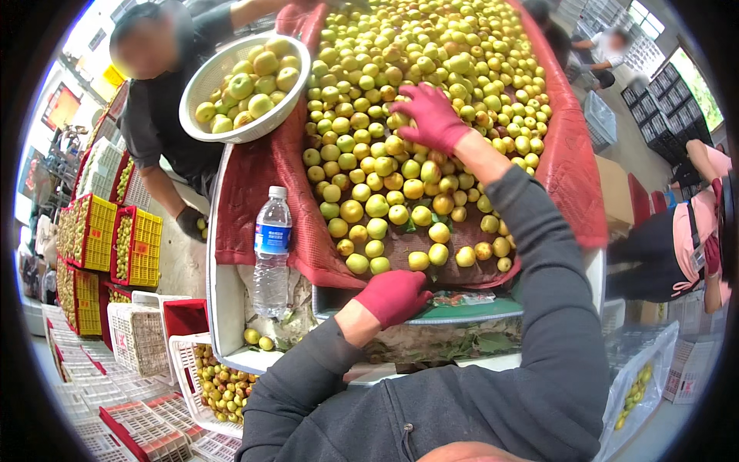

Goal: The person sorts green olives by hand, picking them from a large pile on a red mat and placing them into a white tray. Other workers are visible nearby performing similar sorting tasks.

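Note:
Small green-yellow fruits, likely jujubes [377, 205], lie spread over a sorting table lined with red mesh cloth [277, 167]. My right hand [433, 118], in a dark pink glove, reaches into the middle of the fruits with its fingers apart; whether a fruit is under the palm is hidden. My left hand [395, 297], gloved alike, rests at the near edge of the cloth with its fingers curled; its palm is hidden. A white plastic basket [190, 110] of larger fruits sits at the table's left side. Some green leaves lie among the fruits.
A plastic water bottle [272, 248] lies on the table's left rim. A co-worker [167, 98] stands at the left, another person [664, 248] at the right. Yellow crates [138, 245] are stacked at left. A white crate [185, 375] of fruits stands low at left.

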`<state>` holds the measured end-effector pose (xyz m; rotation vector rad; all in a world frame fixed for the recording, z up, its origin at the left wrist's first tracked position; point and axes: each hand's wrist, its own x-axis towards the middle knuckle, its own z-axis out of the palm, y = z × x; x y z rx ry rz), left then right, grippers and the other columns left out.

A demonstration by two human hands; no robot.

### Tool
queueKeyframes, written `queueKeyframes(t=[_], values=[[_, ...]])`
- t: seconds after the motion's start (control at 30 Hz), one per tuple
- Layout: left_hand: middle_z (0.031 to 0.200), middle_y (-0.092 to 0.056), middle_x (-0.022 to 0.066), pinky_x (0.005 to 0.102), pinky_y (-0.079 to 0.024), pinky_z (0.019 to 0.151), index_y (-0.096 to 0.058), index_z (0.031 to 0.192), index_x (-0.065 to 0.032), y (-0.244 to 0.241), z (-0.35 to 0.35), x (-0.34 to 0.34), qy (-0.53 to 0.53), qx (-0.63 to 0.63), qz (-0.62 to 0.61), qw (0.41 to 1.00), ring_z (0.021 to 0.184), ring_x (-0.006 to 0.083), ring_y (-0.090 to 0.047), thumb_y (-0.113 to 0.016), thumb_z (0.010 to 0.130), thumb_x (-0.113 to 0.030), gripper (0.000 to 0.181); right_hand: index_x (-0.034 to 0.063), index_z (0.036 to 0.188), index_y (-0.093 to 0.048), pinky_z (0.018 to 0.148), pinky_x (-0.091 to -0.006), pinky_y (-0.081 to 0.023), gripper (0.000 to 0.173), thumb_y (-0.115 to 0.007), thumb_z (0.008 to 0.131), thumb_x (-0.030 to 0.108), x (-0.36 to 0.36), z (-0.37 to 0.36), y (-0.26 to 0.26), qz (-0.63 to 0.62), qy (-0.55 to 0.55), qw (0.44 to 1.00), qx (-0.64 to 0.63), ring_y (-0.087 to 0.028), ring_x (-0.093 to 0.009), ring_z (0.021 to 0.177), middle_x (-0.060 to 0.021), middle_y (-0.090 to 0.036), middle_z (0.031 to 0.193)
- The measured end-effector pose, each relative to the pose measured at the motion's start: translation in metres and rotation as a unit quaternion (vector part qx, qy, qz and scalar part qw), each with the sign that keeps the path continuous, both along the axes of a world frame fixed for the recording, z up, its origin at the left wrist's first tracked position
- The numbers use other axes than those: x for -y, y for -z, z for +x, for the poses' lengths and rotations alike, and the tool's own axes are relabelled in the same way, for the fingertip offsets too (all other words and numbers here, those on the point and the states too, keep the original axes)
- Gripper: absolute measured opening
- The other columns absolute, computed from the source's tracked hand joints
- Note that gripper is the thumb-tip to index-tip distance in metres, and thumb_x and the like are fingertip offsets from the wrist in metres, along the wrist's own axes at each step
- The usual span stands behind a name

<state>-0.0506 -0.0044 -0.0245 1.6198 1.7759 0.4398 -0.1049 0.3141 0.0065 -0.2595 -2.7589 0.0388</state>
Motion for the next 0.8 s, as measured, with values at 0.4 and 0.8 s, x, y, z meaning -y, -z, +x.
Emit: queueKeyframes(t=[0.4,0.8], values=[[0.088,-0.067,0.0189,0.0506,-0.051,0.074,-0.062,0.096,-0.0053,0.003,0.002,-0.002,-0.004,-0.002,0.003,1.000,0.084,0.0409,-0.065,-0.060,0.093,-0.037,0.032,0.0130,0.116,-0.069,0.105,-0.0423,-0.044,0.044,-0.075,0.078,0.033,-0.132,0.073,-0.037,-0.148,0.141,0.970,-0.133,-0.061,-0.034,0.114,-0.0171,-0.064,0.124],[0.086,-0.066,0.0194,0.0503,-0.051,0.071,-0.062,0.095,-0.0053,-0.006,0.002,0.001,-0.008,0.011,-0.021,1.000,0.082,0.0404,-0.065,-0.060,0.093,-0.036,0.031,0.0122,0.107,-0.068,0.090,-0.0424,-0.052,0.030,-0.068,0.082,0.029,-0.178,0.031,-0.020,-0.103,0.283,0.953,-0.026,-0.066,-0.035,0.102,-0.0167,-0.070,0.109]])
